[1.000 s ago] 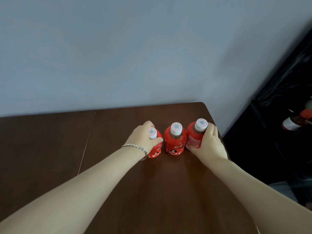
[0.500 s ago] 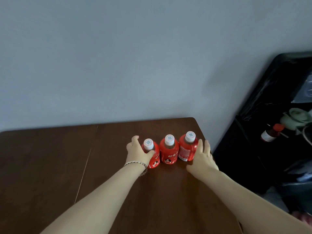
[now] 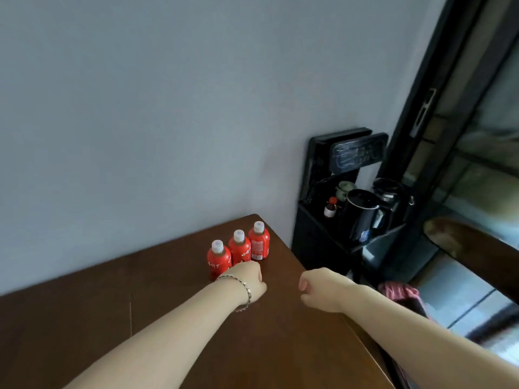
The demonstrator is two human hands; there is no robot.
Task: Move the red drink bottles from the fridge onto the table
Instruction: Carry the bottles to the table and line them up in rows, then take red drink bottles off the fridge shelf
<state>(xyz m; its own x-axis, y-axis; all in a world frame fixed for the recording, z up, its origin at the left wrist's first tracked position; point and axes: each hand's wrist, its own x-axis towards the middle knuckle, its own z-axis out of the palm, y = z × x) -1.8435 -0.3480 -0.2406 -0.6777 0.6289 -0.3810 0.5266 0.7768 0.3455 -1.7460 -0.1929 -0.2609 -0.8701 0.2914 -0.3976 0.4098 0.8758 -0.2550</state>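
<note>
Bottles (image 3: 239, 249) stand on table (image 3: 168, 346); left hand (image 3: 248, 277), right hand (image 3: 320, 289) curled, empty.

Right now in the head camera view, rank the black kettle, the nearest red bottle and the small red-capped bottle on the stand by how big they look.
1. black kettle
2. nearest red bottle
3. small red-capped bottle

This is apparent size only. The kettle and small bottle stand farther from the camera, so their true sizes may differ from how they look.
</note>
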